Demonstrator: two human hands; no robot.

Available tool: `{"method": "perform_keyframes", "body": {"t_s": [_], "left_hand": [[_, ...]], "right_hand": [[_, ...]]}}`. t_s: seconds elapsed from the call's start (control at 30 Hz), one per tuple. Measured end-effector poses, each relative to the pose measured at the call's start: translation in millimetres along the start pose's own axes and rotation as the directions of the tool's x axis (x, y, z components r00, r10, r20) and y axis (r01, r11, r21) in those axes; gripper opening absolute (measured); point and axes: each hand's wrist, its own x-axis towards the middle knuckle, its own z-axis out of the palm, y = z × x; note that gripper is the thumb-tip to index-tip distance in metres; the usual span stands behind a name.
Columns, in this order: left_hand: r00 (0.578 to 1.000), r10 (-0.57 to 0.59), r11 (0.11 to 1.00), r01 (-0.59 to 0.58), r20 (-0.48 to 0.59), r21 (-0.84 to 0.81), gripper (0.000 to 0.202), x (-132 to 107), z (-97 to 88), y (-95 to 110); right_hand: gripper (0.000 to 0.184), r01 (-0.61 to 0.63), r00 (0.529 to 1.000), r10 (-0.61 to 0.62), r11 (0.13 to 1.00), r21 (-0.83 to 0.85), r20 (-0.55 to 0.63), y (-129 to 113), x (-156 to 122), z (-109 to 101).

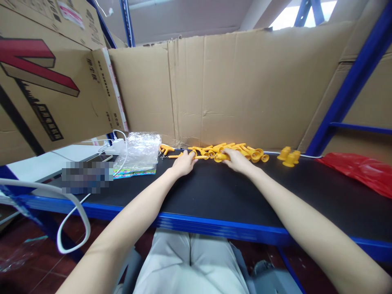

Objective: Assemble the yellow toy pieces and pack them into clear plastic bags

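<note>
Over the back of the black tabletop (214,188), my left hand (183,163) closes its fingers around a thin orange-yellow rod (201,157) that pokes out on both sides. My right hand (237,161) pinches a yellow cup-ended plastic piece (218,157). A short metal chain (210,155) shows between the hands; what it joins is too small to tell. Right behind them lies a heap of yellow plastic pieces (237,145), several with flared, bell-like ends. Left of my left hand lies an orange branched piece (167,149).
Clear plastic bags (137,149) lie at the left, near a white charger (115,146) and its cables. Yellow cup-shaped pieces (289,157) stand at the right, before a red plastic bag (361,169). Cardboard (239,90) walls the back; a blue frame edge (214,226) runs along the front.
</note>
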Motion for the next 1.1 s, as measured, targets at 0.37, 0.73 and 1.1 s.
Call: {"method": "perform_keyframes", "body": {"t_s": [0.37,0.73,1.1], "left_hand": [[0.999,0.041,0.984,-0.04,0.001,-0.174,0.03,1.4,-1.0,6.6],[0.995,-0.012,0.994,0.002,-0.097,-0.106,0.026,0.4,-1.5,0.7],[0.993,-0.064,0.996,0.057,-0.104,-0.064,0.028,-1.3,0.9,9.7]], "right_hand": [[0.032,0.218,0.976,-0.219,0.974,-0.057,0.003,-21.1,-7.3,-7.7],[0.04,0.26,0.965,-0.261,0.964,-0.064,-0.01,-28.9,-8.1,0.4],[0.039,0.249,0.964,-0.239,0.965,-0.078,0.115,-26.0,-10.5,-0.3]]}}
